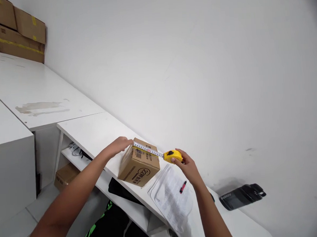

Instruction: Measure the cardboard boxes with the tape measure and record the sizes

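Right hand [188, 168] grips tape measure [176, 154] (yellow) — carton [137, 170] just to its left.

From my end this looks like a stockroom or a small packing office; I cannot tell which. I see taped cartons [21, 43] stacked in the far corner and a white bench [84, 130] with shelves [139, 214] beneath, set along a white wall [185, 77]. A printed box [138, 168] with a tape measure [173, 156] across it, papers [169, 200] and a pen [183, 187] suggest working space.
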